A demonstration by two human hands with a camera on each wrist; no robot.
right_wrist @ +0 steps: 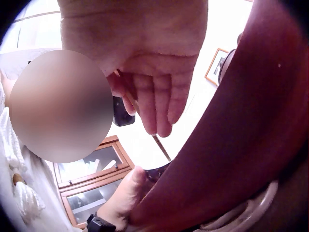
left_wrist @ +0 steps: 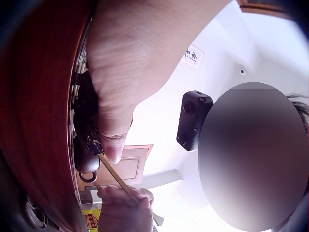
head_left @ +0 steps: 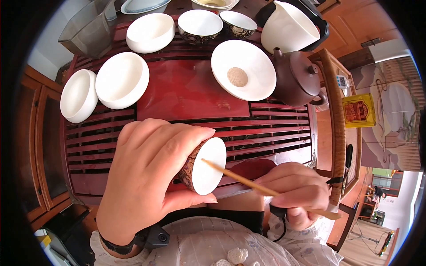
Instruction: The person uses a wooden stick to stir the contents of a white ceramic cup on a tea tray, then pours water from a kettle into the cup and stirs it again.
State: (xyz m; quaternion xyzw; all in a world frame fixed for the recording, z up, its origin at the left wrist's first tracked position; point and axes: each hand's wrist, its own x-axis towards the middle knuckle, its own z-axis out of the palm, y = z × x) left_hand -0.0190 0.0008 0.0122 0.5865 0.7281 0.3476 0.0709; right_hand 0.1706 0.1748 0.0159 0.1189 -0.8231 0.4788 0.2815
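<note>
My left hand (head_left: pixel 142 164) grips a small teacup (head_left: pixel 213 168) between thumb and fingers, its dark patterned outside partly hidden by the hand. The cup is tilted on its side, its white inside facing right, over the front part of the slatted tea tray (head_left: pixel 191 88). In my right hand (head_left: pixel 295 190) is a slender bamboo tea stick (head_left: pixel 239 177), pinched by thumb and fingers. Its thin tip reaches the cup's white inside, while the wider end sticks out beyond the hand at right. The left wrist view shows the stick (left_wrist: pixel 116 174) meeting the cup's rim below the thumb.
Several white bowls (head_left: pixel 122 80) stand at the tray's left and back, beside two patterned cups (head_left: pixel 200 26). On the right are a white strainer bowl (head_left: pixel 244 66), a brown teapot (head_left: pixel 297 80) and a white pitcher (head_left: pixel 289 29). A yellow tin (head_left: pixel 358 111) sits farther right.
</note>
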